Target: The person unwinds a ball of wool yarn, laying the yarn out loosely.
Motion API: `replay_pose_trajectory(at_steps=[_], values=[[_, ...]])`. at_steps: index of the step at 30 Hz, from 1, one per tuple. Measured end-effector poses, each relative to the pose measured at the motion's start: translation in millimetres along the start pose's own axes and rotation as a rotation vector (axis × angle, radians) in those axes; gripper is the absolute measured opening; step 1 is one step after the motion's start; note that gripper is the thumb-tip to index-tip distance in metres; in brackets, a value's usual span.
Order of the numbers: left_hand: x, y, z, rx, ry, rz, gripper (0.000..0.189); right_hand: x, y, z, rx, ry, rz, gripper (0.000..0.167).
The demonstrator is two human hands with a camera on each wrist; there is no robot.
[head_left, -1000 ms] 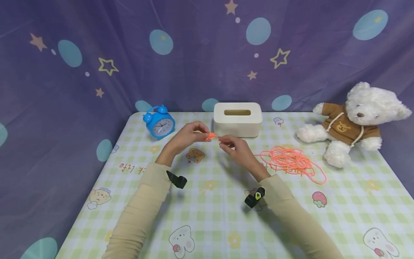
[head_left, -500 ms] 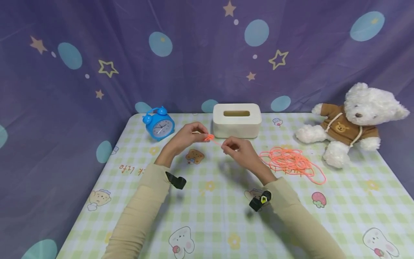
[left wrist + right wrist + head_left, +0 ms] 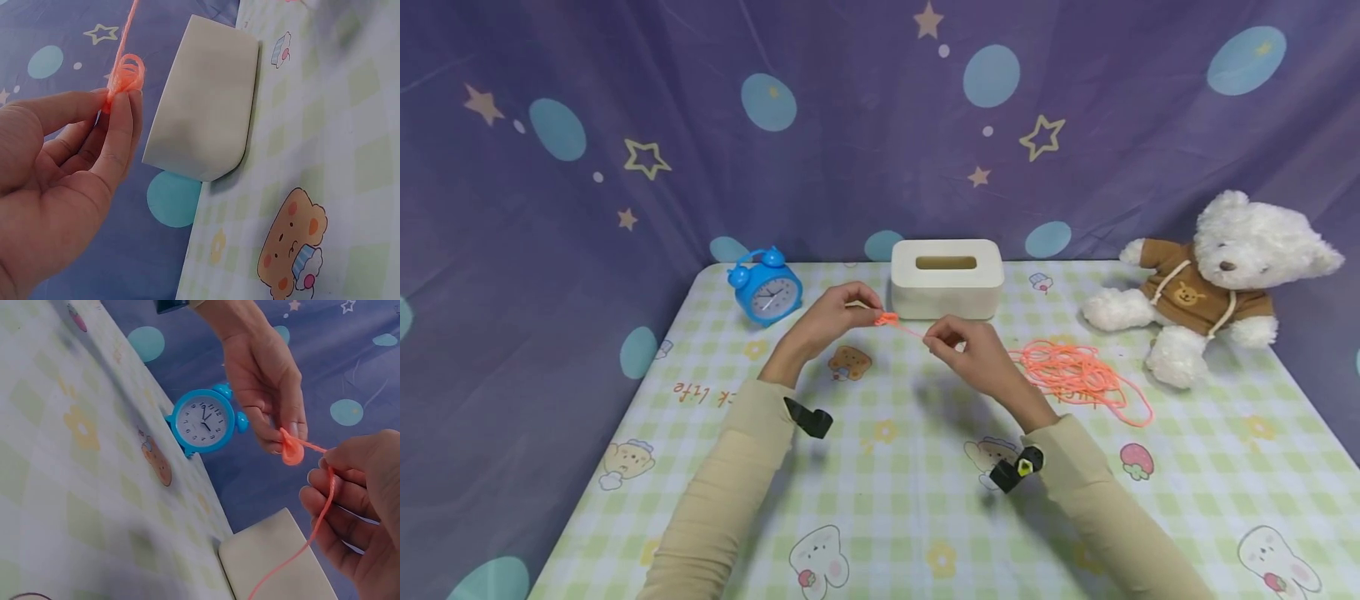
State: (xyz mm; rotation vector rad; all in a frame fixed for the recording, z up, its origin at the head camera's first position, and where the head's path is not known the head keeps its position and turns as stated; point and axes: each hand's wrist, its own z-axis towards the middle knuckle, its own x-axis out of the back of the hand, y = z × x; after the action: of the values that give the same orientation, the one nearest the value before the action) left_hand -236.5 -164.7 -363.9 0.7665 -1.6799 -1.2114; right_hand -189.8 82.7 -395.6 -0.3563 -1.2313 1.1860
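Between thumb and fingers my left hand pinches a small looped bundle of orange cord, held above the table in front of the tissue box. My right hand pinches the same cord a short way to the right, and a straight stretch of it spans the gap. In the right wrist view the cord hangs down in a curve from the right fingertips. A loose, tangled heap of the cord lies on the table to the right of the right hand. The cord's path behind that hand is hidden.
Behind the hands stands a cream tissue box. A blue alarm clock sits at the back left, and a white teddy bear in a brown top at the right. A checked cloth covers the table; a purple curtain hangs behind.
My right hand has drawn away to the right and slightly nearer, lengthening the stretch of cord between the hands. The left hand has hardly moved.
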Motion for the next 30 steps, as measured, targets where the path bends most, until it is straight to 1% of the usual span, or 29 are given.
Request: replay_pose_trajectory(at_steps=[5,8,13,18,23,30], values=[[0.9,0.1,-1.2,0.005,-0.011,-0.010,0.015,7,-1,0.6,-0.017,0.062,0.005,0.008],[1.5,0.1,-1.7,0.006,-0.037,-0.010,0.016,10,-1,1.9,-0.019,0.116,-0.002,0.008],[1.9,-0.2,-1.6,0.011,-0.088,0.028,0.016,11,1,3.9,-0.005,0.203,-0.010,0.009],[2.4,-0.9,-1.6,0.005,-0.118,0.049,0.014,15,2,5.0,-0.006,0.290,0.004,0.009],[4.0,-1.2,-2.4,-0.001,-0.127,0.034,0.015,22,4,5.6,-0.023,0.348,0.016,0.013],[5.7,-3.9,-1.8,0.010,-0.113,0.045,0.017,38,7,1.6,-0.084,0.384,0.011,0.013]])
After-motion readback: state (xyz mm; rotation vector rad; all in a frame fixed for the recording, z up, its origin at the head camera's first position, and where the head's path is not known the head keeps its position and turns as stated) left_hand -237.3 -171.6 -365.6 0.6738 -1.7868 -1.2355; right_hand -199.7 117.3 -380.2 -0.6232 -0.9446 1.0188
